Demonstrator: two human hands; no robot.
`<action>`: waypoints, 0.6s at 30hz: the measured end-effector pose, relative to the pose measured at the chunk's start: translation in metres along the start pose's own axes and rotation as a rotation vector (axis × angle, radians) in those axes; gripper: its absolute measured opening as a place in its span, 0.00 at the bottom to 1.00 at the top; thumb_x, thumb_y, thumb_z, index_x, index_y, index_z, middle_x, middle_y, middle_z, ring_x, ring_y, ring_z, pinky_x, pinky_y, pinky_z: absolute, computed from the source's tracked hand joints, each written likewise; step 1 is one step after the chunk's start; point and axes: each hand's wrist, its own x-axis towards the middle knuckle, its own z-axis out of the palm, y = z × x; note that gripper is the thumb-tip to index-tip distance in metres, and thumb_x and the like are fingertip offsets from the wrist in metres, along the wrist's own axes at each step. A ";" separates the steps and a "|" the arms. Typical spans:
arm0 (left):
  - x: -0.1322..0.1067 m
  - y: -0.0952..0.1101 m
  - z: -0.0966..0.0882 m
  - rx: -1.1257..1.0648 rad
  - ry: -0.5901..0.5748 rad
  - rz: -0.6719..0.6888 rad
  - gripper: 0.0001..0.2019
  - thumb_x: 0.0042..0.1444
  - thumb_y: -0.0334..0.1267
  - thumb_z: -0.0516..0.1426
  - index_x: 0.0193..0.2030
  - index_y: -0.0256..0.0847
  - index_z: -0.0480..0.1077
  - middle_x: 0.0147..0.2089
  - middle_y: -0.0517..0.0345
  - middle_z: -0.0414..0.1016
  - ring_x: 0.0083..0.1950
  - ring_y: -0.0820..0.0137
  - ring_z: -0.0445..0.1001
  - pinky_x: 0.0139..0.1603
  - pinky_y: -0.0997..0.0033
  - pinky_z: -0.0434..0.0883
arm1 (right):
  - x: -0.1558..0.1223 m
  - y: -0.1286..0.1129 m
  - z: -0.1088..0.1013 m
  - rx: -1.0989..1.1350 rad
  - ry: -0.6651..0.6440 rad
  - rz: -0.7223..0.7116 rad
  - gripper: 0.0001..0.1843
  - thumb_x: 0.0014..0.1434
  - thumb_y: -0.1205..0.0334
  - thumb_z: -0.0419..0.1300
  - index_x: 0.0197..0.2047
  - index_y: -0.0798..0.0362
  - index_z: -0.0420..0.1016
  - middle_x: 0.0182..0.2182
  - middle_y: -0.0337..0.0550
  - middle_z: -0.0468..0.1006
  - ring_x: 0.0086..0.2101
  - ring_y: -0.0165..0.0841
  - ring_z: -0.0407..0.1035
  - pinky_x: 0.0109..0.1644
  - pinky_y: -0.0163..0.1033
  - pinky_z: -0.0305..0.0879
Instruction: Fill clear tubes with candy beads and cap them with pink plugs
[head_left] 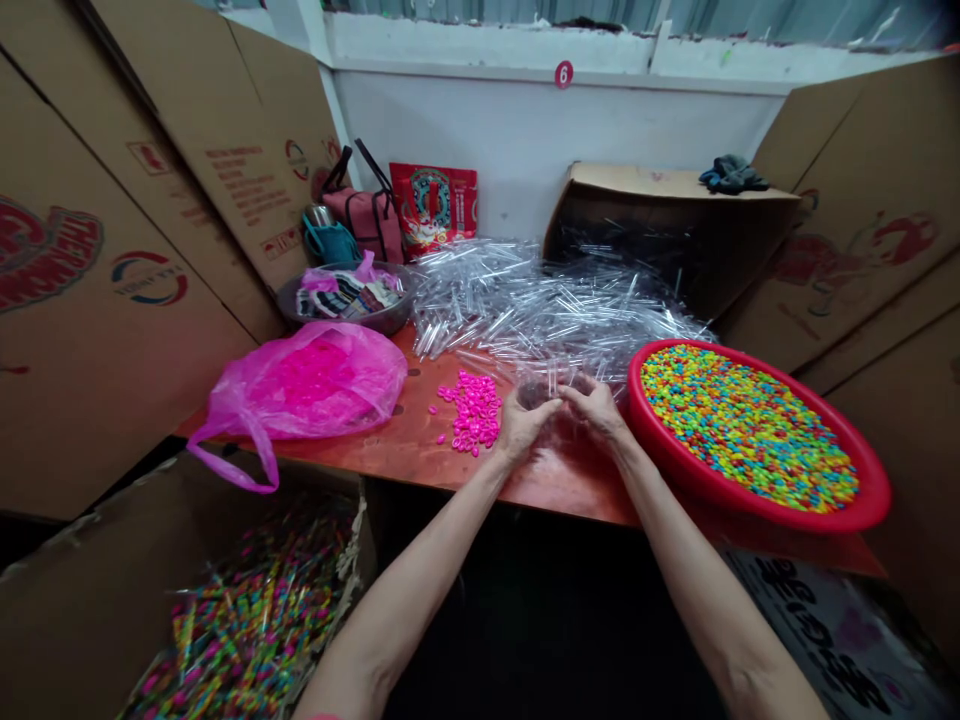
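Observation:
My left hand (523, 422) and my right hand (595, 407) meet over the front of the table, their fingertips almost touching. A short clear plastic tube (553, 380) stands upright between them, and the curled fingers of my left hand are closed on it. The thumb and fingers of my right hand are pinched together at the same spot; what lies in them is too small and blurred to tell. Just left of my left hand lies a loose pile of small pink plastic caps (474, 412). Behind both hands spreads a large heap of clear plastic tubes (555, 310).
On the right stands a red basin (874, 490) full of colourful candies (750, 425). A pink plastic bag (315, 380) lies at left, before a bowl with cloth (349, 295). Below it, a cardboard box (82, 590) holds filled tubes (255, 600). Cardboard walls flank the table.

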 end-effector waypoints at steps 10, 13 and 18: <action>0.009 0.032 -0.008 -0.022 0.003 -0.011 0.25 0.40 0.44 0.74 0.43 0.37 0.74 0.37 0.59 0.80 0.32 0.69 0.80 0.35 0.68 0.78 | 0.000 -0.014 -0.015 0.067 -0.026 -0.097 0.24 0.43 0.46 0.76 0.39 0.52 0.80 0.28 0.38 0.79 0.26 0.29 0.67 0.29 0.34 0.59; 0.003 0.038 -0.007 -0.028 -0.024 0.018 0.23 0.43 0.44 0.73 0.44 0.37 0.75 0.41 0.55 0.82 0.33 0.70 0.80 0.37 0.67 0.79 | -0.012 -0.020 -0.012 -0.010 -0.127 -0.134 0.22 0.48 0.45 0.74 0.40 0.51 0.79 0.30 0.38 0.77 0.29 0.29 0.66 0.31 0.34 0.60; 0.019 0.066 -0.006 -0.045 -0.258 -0.093 0.27 0.41 0.42 0.74 0.48 0.38 0.74 0.53 0.48 0.81 0.35 0.68 0.81 0.38 0.64 0.79 | -0.032 -0.027 -0.010 -0.103 -0.454 -0.143 0.17 0.58 0.47 0.70 0.37 0.52 0.77 0.26 0.34 0.69 0.26 0.26 0.59 0.30 0.34 0.56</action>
